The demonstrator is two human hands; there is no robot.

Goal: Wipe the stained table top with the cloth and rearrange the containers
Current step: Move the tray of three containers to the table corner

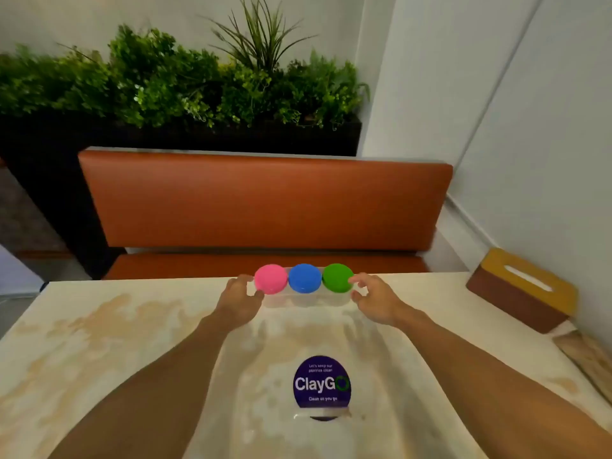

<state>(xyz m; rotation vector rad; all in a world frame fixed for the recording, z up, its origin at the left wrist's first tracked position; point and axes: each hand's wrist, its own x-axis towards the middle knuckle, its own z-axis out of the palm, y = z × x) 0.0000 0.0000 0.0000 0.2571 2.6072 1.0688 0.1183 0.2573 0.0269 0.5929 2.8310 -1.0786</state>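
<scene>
At frame centre, the row of three containers (304, 279) is flanked by the left hand (239, 298) and right hand (376, 299), fingers curled against its ends, arms outstretched.

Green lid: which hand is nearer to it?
Right. The right hand touches the green lid at its right side; the left hand is past the pink lid.

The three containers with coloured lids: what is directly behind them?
Behind the containers the table ends at its far edge; beyond is an orange bench seat and backrest. The floor between table and bench is hidden.
</scene>
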